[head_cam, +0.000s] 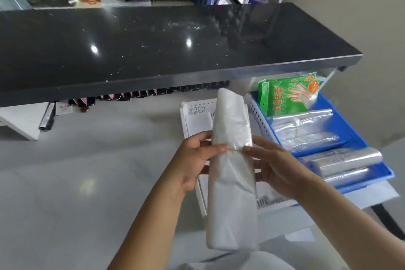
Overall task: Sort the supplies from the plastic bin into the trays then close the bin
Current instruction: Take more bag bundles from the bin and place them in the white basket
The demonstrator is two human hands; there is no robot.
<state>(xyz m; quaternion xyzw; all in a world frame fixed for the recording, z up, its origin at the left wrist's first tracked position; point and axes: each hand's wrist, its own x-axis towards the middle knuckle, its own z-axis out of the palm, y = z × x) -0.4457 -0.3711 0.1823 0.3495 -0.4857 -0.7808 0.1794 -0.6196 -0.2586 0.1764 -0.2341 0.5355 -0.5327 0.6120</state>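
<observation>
A long bundle of white plastic bags [231, 182], bound at its middle by a thin rubber band, is held upright in front of me over the white tray [192, 116]. My left hand [197, 160] grips its left side, thumb on the front by the band. My right hand [276, 169] holds the right side, with fingertips at the band. The blue tray [350, 127] to the right holds green glove packets [289, 96], clear bag bundles [306, 129] and silver rolls [348, 162]. The plastic bin is not in view.
A long black counter [153, 50] overhangs the work surface at the back. Dark small items line up under its edge. A foil roll [47, 118] leans at the left. Shelving stands in the far background.
</observation>
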